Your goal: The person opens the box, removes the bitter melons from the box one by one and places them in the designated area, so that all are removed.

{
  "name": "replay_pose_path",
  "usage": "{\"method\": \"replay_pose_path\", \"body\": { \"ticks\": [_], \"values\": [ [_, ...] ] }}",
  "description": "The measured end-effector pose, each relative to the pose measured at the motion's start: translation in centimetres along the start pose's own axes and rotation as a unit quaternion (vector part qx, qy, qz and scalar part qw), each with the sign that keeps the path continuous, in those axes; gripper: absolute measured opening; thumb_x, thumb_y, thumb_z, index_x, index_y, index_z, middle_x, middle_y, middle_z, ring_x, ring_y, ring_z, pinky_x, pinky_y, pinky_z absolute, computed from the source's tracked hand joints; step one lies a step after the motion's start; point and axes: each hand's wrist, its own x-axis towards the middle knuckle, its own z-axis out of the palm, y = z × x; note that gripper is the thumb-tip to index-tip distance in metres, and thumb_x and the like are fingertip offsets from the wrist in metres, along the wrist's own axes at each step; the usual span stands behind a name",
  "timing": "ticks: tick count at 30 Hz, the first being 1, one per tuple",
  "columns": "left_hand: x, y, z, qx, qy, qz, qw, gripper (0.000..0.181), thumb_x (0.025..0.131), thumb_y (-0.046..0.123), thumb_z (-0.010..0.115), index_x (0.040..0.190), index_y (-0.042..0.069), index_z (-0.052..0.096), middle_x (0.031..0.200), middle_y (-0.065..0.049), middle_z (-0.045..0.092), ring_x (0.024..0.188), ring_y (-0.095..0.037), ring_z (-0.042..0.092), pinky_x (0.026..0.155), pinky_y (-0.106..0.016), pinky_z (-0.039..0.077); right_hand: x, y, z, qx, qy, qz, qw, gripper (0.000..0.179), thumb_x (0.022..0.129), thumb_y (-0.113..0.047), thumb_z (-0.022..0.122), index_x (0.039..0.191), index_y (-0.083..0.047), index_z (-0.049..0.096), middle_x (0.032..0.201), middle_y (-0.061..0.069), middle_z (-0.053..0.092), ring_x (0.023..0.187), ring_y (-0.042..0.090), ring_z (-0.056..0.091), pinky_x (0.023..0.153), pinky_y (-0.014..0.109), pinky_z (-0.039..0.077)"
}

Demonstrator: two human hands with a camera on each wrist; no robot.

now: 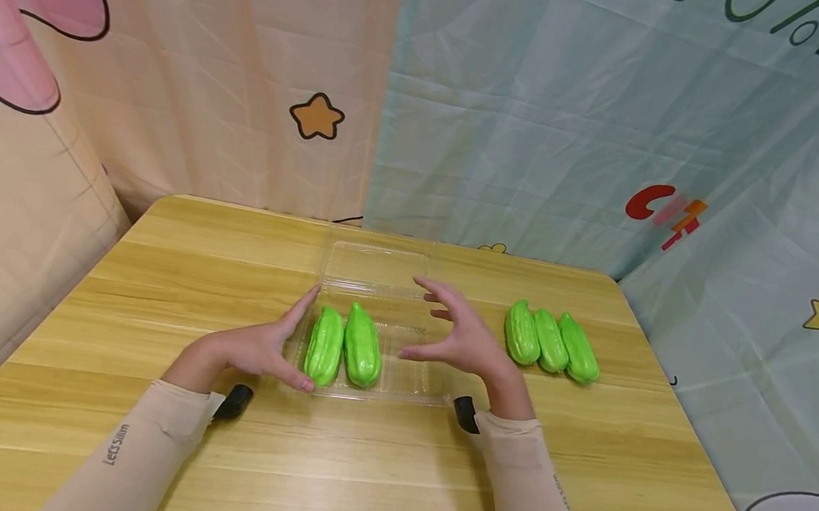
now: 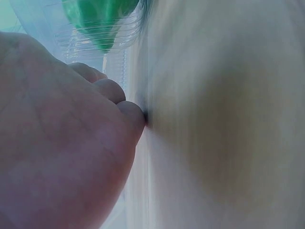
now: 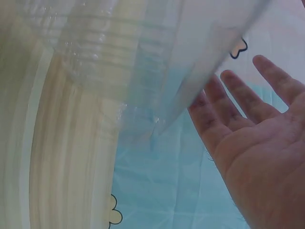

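A clear plastic clamshell box [image 1: 398, 395] lies on the table with its lid [image 1: 380, 265] folded back. Inside, on its left side, are two glossy green ridged vegetables, a left one [image 1: 324, 347] and a right one [image 1: 363, 346]; they look like toy bitter melons. My left hand [image 1: 258, 348] spans the left side of the box, thumb at the front corner and index finger near the hinge. In the left wrist view its lower fingers [image 2: 131, 114] reach down to the tabletop. My right hand [image 1: 464, 340] holds nothing, its fingers spread over the box's right side.
Three more green bitter melons [image 1: 550, 343] lie side by side on the table to the right. The wooden table [image 1: 363, 476] ends at the back against printed curtains [image 1: 506, 135]. A black strap piece [image 1: 466, 414] sits at each wrist.
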Motion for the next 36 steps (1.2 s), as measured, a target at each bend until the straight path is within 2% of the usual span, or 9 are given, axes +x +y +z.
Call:
{"method": "replay_pose_path", "body": {
  "ticks": [4,11,17,24,27,32,36],
  "values": [
    [0.0,0.1,0.0,0.002,0.000,0.001,1.0000,0.142,0.076,0.031,0.091,0.156,0.025,-0.027,0.162,-0.016,-0.026,0.147,-0.047,-0.009,0.114,-0.067,0.005,0.2,-0.3,0.6,0.001,-0.019,-0.002,0.9998,0.103,0.070,-0.021,0.096,0.155,-0.018,0.039,0.151,0.005,0.042,0.132,0.039,0.044,0.107,0.047,0.042],
    [0.0,0.1,0.0,0.006,0.000,0.006,1.0000,0.142,0.076,0.031,0.090,0.156,0.022,-0.027,0.162,-0.017,-0.027,0.147,-0.048,-0.009,0.114,-0.067,0.005,0.4,-0.7,1.8,-0.011,-0.047,-0.005,0.9988,0.100,0.070,-0.028,0.095,0.154,-0.021,0.041,0.151,-0.001,0.042,0.131,0.027,0.047,0.105,0.041,0.044],
    [0.0,0.1,0.1,0.002,-0.002,0.004,1.0000,0.142,0.076,0.032,0.090,0.156,0.022,-0.027,0.162,-0.017,-0.027,0.147,-0.047,-0.010,0.114,-0.068,0.005,0.7,-0.9,2.9,-0.020,-0.074,-0.010,0.9970,0.098,0.071,-0.032,0.094,0.154,-0.019,0.042,0.149,-0.001,0.044,0.132,0.033,0.047,0.104,0.042,0.044],
    [0.0,0.1,0.0,0.006,0.000,0.004,1.0000,0.141,0.077,0.031,0.090,0.156,0.025,-0.027,0.162,-0.017,-0.026,0.147,-0.048,-0.008,0.114,-0.067,0.006,1.1,-1.0,3.9,-0.027,-0.102,-0.008,0.9944,0.097,0.073,-0.029,0.093,0.154,-0.015,0.041,0.151,0.008,0.043,0.132,0.036,0.046,0.104,0.043,0.045],
    [-0.1,0.1,0.0,0.003,-0.001,0.005,1.0000,0.141,0.077,0.031,0.090,0.156,0.024,-0.027,0.162,-0.017,-0.027,0.147,-0.048,-0.010,0.113,-0.068,0.005,1.2,-1.1,4.4,-0.047,-0.116,-0.002,0.9921,0.099,0.073,-0.034,0.093,0.155,-0.017,0.040,0.152,0.007,0.042,0.132,0.033,0.047,0.104,0.043,0.044],
    [-0.1,0.2,0.0,-0.001,-0.003,0.006,1.0000,0.142,0.077,0.032,0.090,0.156,0.023,-0.027,0.162,-0.018,-0.027,0.147,-0.048,-0.010,0.113,-0.069,0.005,1.2,-1.2,5.1,-0.064,-0.119,0.000,0.9908,0.097,0.073,-0.036,0.093,0.153,-0.017,0.043,0.151,0.007,0.041,0.132,0.030,0.047,0.106,0.048,0.043],
    [0.0,0.2,0.0,0.001,-0.002,0.008,1.0000,0.142,0.077,0.032,0.090,0.156,0.023,-0.027,0.162,-0.018,-0.027,0.147,-0.048,-0.009,0.113,-0.069,0.006,1.2,-1.2,5.3,-0.072,-0.121,0.005,0.9900,0.094,0.074,-0.037,0.092,0.153,-0.016,0.045,0.152,0.007,0.040,0.134,0.028,0.045,0.108,0.048,0.041]
  ]
}}
